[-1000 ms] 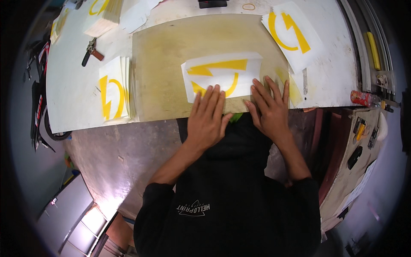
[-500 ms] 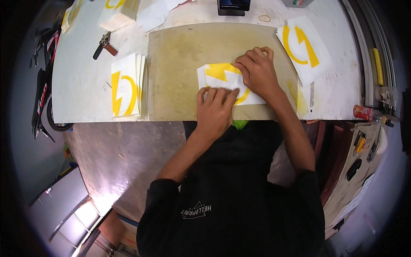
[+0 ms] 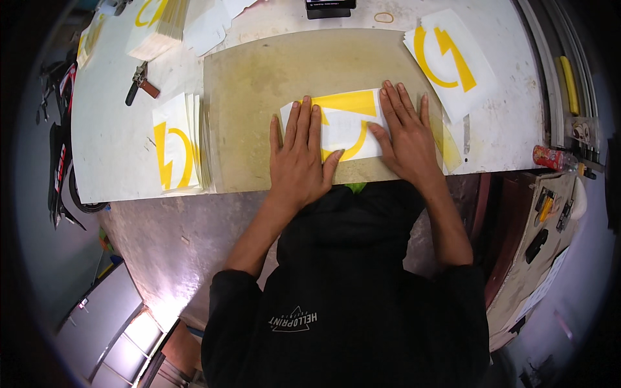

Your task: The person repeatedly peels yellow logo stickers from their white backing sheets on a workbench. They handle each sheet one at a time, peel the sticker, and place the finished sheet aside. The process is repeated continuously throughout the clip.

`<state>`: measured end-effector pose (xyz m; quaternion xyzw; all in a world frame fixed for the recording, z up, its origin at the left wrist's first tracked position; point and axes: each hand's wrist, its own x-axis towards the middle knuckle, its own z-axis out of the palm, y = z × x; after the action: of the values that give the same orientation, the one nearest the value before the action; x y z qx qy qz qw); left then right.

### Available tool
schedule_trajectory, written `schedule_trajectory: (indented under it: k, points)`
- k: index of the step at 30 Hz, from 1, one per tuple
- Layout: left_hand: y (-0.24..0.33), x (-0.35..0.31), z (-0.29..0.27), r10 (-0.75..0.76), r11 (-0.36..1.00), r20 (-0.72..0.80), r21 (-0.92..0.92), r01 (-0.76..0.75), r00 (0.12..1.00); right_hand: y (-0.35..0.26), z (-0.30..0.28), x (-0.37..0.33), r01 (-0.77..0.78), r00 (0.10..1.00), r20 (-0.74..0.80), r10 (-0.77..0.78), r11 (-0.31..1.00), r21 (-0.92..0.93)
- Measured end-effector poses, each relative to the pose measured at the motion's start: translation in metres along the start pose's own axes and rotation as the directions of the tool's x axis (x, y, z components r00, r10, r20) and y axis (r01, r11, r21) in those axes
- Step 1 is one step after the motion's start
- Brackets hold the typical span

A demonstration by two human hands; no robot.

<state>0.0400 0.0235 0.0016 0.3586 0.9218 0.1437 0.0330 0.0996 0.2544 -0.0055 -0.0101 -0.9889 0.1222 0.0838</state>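
A folded white paper piece (image 3: 337,134) with a yellow band along its top and a yellow curve below lies on the yellowish mat (image 3: 259,71). Flat on its left end rests my left hand (image 3: 299,149), fingers stretched out and thumb toward the paper's lower edge. My right hand (image 3: 410,137) is spread over the right end, fingers pointing away from me. Neither hand grips anything. Both palms hide parts of the paper's ends.
A stack of similar printed papers (image 3: 176,145) stands left of the mat, and more printed sheets (image 3: 453,61) lie to the right. Farther back are a tool with a brown handle (image 3: 142,84), a tall paper stack (image 3: 155,29), a phone (image 3: 331,8) and a rubber band (image 3: 383,17).
My right hand has gone from pinching the paper's top edge to lying flat on its right end. My left fingers have straightened and moved left. More yellow now shows along the top.
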Motion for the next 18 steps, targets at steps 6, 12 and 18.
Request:
schedule_trajectory:
  k: [6,12,18]
  points:
    - [-0.001,-0.001,0.003,0.01,1.0,-0.01,-0.001,-0.01,1.0,0.026,-0.025,-0.074,-0.385,0.871,-0.321,0.371,0.923,0.023]
    - [-0.004,-0.003,0.008,0.023,1.0,-0.02,0.014,-0.023,1.0,0.018,-0.034,-0.074,-0.322,0.844,-0.359,0.398,0.912,0.255]
    - [-0.001,-0.003,0.008,0.012,0.999,-0.113,0.051,-0.007,0.994,0.001,-0.016,0.033,0.119,0.96,-0.271,-0.065,0.975,0.186]
